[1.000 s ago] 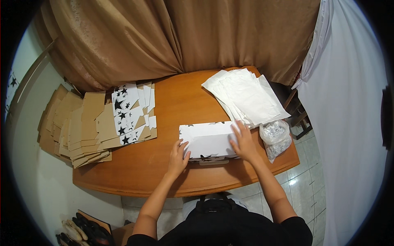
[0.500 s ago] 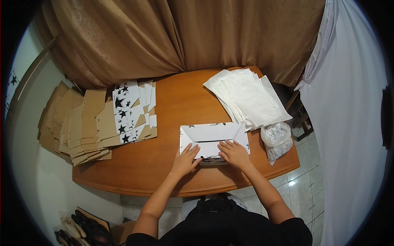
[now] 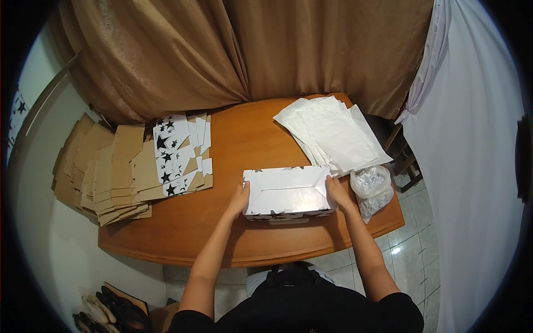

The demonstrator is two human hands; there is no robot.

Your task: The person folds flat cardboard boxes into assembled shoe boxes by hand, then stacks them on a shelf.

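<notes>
A white cardboard box (image 3: 290, 191) with black stars on its edges stands on the table in front of me. Its upper face shows flaps folded inward that meet at a thin slit in the middle. My left hand (image 3: 240, 198) grips the box's left end, and my right hand (image 3: 335, 191) grips its right end, thumbs near the upper edge. The fingers are partly hidden behind the box's sides.
Flat brown cardboard blanks (image 3: 105, 172) lie stacked at the left, with star-printed white blanks (image 3: 169, 155) beside them. White paper sheets (image 3: 336, 133) lie at the far right. Nearer is a clear plastic bag (image 3: 372, 188) with grey-white contents, on the wooden table (image 3: 183, 236).
My hands have moved outward from the top flaps to the box's two ends and now hold it. The flaps lie closer together, and the gap between them has narrowed.
</notes>
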